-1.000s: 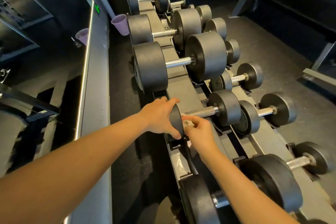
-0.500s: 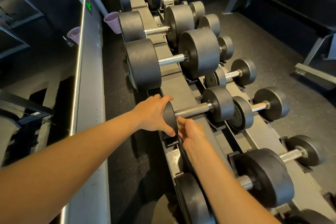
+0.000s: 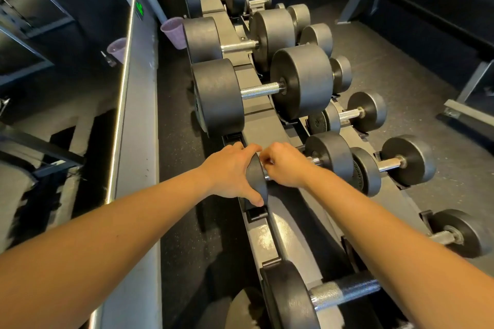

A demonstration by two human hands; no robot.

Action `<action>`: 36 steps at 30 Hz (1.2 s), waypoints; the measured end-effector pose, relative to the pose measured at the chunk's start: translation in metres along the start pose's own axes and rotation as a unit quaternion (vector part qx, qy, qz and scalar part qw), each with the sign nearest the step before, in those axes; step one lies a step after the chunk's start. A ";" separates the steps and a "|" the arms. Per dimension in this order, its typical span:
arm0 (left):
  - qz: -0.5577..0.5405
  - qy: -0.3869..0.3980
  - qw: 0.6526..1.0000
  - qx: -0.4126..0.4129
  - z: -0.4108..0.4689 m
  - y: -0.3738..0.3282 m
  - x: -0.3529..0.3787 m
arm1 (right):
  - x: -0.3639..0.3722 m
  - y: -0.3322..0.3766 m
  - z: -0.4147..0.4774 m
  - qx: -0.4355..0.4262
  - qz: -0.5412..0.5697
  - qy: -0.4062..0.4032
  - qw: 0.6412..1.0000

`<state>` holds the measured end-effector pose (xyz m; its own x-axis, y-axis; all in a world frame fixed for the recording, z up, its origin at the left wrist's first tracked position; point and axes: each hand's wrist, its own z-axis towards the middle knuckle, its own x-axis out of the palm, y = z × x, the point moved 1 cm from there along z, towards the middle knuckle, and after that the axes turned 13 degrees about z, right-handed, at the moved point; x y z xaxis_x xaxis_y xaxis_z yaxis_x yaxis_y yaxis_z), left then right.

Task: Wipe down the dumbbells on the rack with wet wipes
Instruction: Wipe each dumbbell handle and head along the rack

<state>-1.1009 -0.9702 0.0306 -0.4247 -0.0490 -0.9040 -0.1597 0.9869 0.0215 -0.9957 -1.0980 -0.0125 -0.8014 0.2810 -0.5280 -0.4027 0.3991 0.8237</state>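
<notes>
Fingers (image 3: 251, 149) of the left hand (image 3: 230, 171) curl over one head of a small dumbbell (image 3: 331, 155); the right hand (image 3: 287, 167) wraps its handle, any wipe hidden. Dumbbell lies on the rack (image 3: 256, 128), top tier. Both arms extended forward. Judgement: handle wipe under way; state of the remaining dumbbells (image 3: 299, 83) indeterminate.

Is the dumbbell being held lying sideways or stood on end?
Lying sideways: the dumbbell spans the rack, left hand gripping one head, right hand round its handle.
</notes>
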 end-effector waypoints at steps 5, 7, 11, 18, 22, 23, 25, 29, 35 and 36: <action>-0.011 -0.001 1.000 -0.008 -0.001 0.000 0.001 | -0.012 -0.003 0.046 0.141 0.107 0.231 0.957; -0.019 -0.003 1.000 -0.012 -0.002 0.001 0.001 | -0.013 -0.003 0.050 0.168 0.102 0.244 0.950; -0.021 -0.009 1.000 -0.008 -0.002 0.001 0.003 | -0.009 -0.007 0.039 0.143 0.124 0.179 0.966; -0.022 -0.015 1.000 -0.002 0.000 0.002 0.006 | 0.016 -0.017 -0.050 -0.117 0.025 -0.084 0.989; -0.021 -0.021 1.000 -0.002 0.000 0.003 0.006 | 0.012 -0.017 -0.031 -0.079 0.088 -0.068 0.991; -0.020 -0.021 1.000 -0.002 0.000 0.003 0.006 | 0.007 -0.014 -0.021 -0.052 0.118 -0.045 0.991; -0.020 -0.021 1.000 -0.002 0.001 0.004 0.006 | -0.002 -0.014 0.001 -0.008 0.156 0.021 0.987; -0.028 -0.021 0.999 0.001 0.001 0.005 0.004 | -0.012 -0.015 0.024 0.063 0.150 0.094 0.982; -0.026 -0.031 0.999 0.011 -0.002 0.003 0.004 | 0.023 -0.006 -0.018 -0.033 0.046 -0.085 0.995; -0.026 -0.034 0.999 0.010 -0.002 0.003 0.005 | 0.031 -0.011 -0.030 -0.064 0.004 -0.123 0.990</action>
<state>-1.1055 -0.9673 0.0269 -0.3539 -0.0905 -0.9309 -0.1612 0.9863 -0.0346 -1.0294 -1.1196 -0.0324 -0.6797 0.4939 -0.5423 -0.4615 0.2866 0.8395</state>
